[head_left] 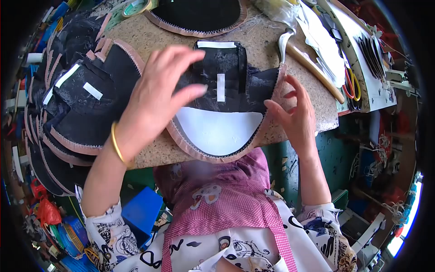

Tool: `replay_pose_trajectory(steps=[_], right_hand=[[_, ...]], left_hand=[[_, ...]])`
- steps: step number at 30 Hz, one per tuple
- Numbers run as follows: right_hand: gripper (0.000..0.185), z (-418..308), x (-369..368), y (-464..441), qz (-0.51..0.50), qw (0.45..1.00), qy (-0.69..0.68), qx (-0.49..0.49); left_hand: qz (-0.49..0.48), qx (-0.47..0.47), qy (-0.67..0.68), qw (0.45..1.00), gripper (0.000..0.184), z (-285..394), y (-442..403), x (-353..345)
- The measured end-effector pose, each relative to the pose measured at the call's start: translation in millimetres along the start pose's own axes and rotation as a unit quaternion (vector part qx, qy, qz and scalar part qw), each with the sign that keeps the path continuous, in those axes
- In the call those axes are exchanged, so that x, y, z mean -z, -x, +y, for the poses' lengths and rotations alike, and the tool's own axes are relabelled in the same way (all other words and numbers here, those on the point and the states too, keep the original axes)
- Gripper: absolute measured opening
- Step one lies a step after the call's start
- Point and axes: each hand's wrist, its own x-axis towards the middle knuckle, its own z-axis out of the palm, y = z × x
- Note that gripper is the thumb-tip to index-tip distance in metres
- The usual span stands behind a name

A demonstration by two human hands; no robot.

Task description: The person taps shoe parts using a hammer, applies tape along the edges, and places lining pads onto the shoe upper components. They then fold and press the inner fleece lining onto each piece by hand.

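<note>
A black shoe-upper-like piece (233, 90) lies flat in front of me, with a pinkish stitched edge and white strips on its dark part. Its lower part carries a smooth white half-round patch (222, 129). Above the piece's left side hovers my left hand (158, 88), thumb and fingers spread, nothing between them. My right hand (297, 111) is at the right edge, fingers curved and apart from the thumb; whether it touches the edge I cannot tell. A gold bangle (116, 143) circles the left wrist.
Similar black pieces (86, 122) are piled at the left. Another black piece (199, 13) lies at the back of the speckled worktop (156, 152). To the right are a wooden-handled hammer (315, 72) and red-and-yellow handles (353, 86). A tape roll (136, 8) sits at the back left.
</note>
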Motion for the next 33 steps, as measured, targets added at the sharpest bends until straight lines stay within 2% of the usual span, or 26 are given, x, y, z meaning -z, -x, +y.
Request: replay_pose_trajectory(steps=[1, 2, 4, 5, 6, 7, 9, 10, 12, 13, 15, 16, 19, 21, 23, 24, 25, 26, 27, 28, 30, 33], right_hand=[[0.064, -1, -2, -2, 0.003, 1.000, 0.001, 0.002], [0.064, -5, -6, -5, 0.003, 0.992, -0.124, -0.014], [0.063, -11, -11, -11, 0.024, 0.941, -0.336, -0.019], [0.062, -14, -8, -9, 0.035, 0.903, -0.428, -0.013], [0.061, -16, -5, -5, 0.044, 0.855, -0.517, -0.007], [0.052, -13, 0, -3, -0.006, 0.810, -0.586, -0.035], [0.043, -7, -2, 0, -0.091, 0.712, -0.679, -0.153], [0.051, -2, -9, -9, -0.238, 0.459, -0.850, -0.096], [0.058, -32, -6, -11, -0.227, 0.466, -0.821, -0.239], [0.056, -30, -13, -14, -0.242, 0.506, -0.786, -0.261], [0.048, -48, -10, -13, -0.202, 0.687, -0.667, -0.205], [0.035, -60, -6, -16, -0.181, 0.693, -0.652, -0.248], [0.026, -66, -16, -16, -0.181, 0.709, -0.640, -0.233], [0.022, -80, -16, -14, -0.165, 0.692, -0.668, -0.217], [0.017, -89, -16, -11, -0.133, 0.634, -0.720, -0.247], [0.009, -92, -18, -11, -0.123, 0.608, -0.745, -0.244], [0.009, -92, -20, -8, -0.122, 0.608, -0.745, -0.245], [0.007, -90, -25, -5, -0.077, 0.616, -0.751, -0.223], [0.006, -90, -28, -4, -0.031, 0.623, -0.756, -0.199], [0.008, -85, -26, -5, -0.056, 0.642, -0.744, -0.176], [0.010, -85, -24, -5, -0.091, 0.641, -0.742, -0.171], [0.017, -87, -24, -9, -0.162, 0.628, -0.741, -0.172]], left_hand=[[0.043, -0.027, 0.015, 0.999, 0.046, -9, -20, -4], [0.078, -0.044, 0.016, 0.996, 0.044, -28, -38, -21], [0.084, -0.012, 0.009, 0.996, 0.041, -52, -61, -51], [0.070, -0.041, -0.013, 0.997, 0.034, -54, -64, -49], [0.045, -0.015, 0.049, 0.998, 0.030, -52, -67, -41], [0.015, 0.011, 0.112, 0.994, 0.025, -47, -65, -35], [0.027, 0.045, 0.142, 0.988, 0.020, -39, -58, -29], [0.021, 0.061, 0.151, 0.986, 0.020, -39, -53, -28], [0.015, 0.085, 0.221, 0.972, 0.019, -28, -43, -25], [0.013, 0.084, 0.250, 0.964, 0.020, -22, -37, -22], [0.065, 0.044, 0.225, 0.971, 0.019, -5, -26, -15], [0.088, 0.038, 0.224, 0.970, 0.019, 2, -20, -12], [0.121, 0.040, 0.220, 0.967, 0.020, 16, -7, -1], [0.143, 0.018, 0.196, 0.970, 0.022, 20, 0, 0], [0.176, -0.017, 0.135, 0.975, 0.029, 27, 5, 1], [0.208, 0.002, 0.118, 0.971, 0.033, 32, 8, 2], [0.240, 0.020, 0.101, 0.965, 0.036, 36, 11, 2], [0.267, 0.043, 0.118, 0.955, 0.040, 31, 18, -4], [0.223, 0.087, 0.138, 0.961, 0.037, 30, 27, -1], [0.177, 0.133, 0.157, 0.963, 0.034, 28, 34, 2], [0.081, 0.215, 0.370, 0.900, 0.024, 22, 43, 0], [0.099, 0.167, 0.472, 0.860, 0.018, 22, 46, -4]])
